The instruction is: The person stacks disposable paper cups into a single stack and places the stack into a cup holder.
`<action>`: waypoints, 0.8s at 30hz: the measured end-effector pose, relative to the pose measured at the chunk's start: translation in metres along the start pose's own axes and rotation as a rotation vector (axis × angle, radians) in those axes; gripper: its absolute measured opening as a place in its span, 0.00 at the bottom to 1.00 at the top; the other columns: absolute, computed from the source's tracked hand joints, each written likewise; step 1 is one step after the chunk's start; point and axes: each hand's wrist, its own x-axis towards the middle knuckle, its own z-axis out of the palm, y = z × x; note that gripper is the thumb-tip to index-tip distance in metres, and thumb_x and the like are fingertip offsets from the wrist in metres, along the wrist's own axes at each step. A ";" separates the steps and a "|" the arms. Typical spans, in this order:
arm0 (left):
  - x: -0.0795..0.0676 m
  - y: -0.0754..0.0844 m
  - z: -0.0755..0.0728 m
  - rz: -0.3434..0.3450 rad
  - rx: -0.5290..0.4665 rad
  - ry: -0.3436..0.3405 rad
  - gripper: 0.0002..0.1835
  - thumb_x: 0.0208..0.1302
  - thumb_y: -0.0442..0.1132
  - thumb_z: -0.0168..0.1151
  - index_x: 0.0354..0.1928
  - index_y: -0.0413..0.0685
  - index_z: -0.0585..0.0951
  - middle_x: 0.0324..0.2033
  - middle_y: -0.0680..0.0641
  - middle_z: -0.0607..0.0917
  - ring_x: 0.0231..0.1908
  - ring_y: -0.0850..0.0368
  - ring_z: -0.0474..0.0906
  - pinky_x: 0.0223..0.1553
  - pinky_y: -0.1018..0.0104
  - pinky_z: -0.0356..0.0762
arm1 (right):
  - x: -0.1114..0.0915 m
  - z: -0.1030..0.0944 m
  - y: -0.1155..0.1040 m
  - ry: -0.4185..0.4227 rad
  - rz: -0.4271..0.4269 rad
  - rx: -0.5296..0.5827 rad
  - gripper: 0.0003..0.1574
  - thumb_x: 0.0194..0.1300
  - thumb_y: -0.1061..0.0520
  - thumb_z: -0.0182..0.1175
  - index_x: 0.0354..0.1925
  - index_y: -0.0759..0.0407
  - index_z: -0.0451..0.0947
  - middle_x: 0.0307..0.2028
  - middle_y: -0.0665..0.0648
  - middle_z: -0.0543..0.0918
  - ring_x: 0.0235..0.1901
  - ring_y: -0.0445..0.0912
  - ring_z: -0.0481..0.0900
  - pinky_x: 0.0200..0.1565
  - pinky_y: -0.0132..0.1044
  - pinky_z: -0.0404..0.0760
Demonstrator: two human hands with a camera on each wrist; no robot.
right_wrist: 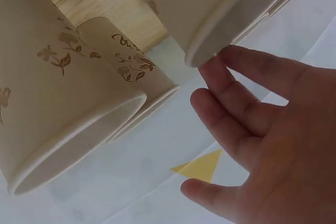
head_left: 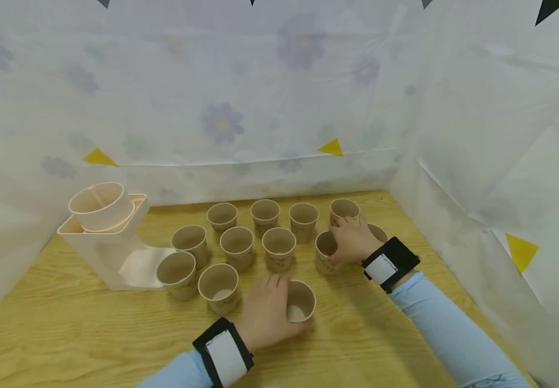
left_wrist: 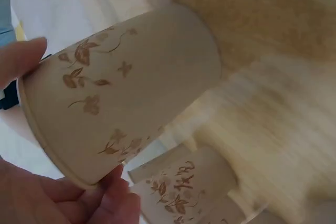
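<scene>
A paper cup (head_left: 304,296) stands upright on the table near the front, and my left hand (head_left: 266,312) grips it by the rim with thumb and fingers. Brown leaf and flower prints cover this cup's wall (left_wrist: 126,87) in the left wrist view. Farther right, my right hand (head_left: 354,241) holds another paper cup (head_left: 325,256) near its rim, thumb on the near side. Its fingertips (right_wrist: 210,72) reach that rim in the right wrist view. Beside that hand is a further cup (head_left: 377,233), partly hidden, and one more (head_left: 344,209) stands behind its fingers.
Several matching cups stand upright in loose rows, among them a front one (head_left: 218,288) left of my left hand. A cream plastic stand (head_left: 110,253) with a round funnel-like cup (head_left: 101,207) on top is at the left. Patterned sheeting (head_left: 260,97) encloses the wooden table (head_left: 90,334).
</scene>
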 end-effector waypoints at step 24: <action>-0.005 -0.006 0.042 -0.164 -0.736 0.048 0.44 0.41 0.45 0.75 0.58 0.36 0.62 0.52 0.36 0.75 0.52 0.45 0.73 0.51 0.45 0.74 | -0.061 -0.072 -0.046 0.217 -0.385 0.143 0.42 0.39 0.41 0.70 0.51 0.61 0.76 0.42 0.55 0.77 0.42 0.49 0.73 0.47 0.50 0.73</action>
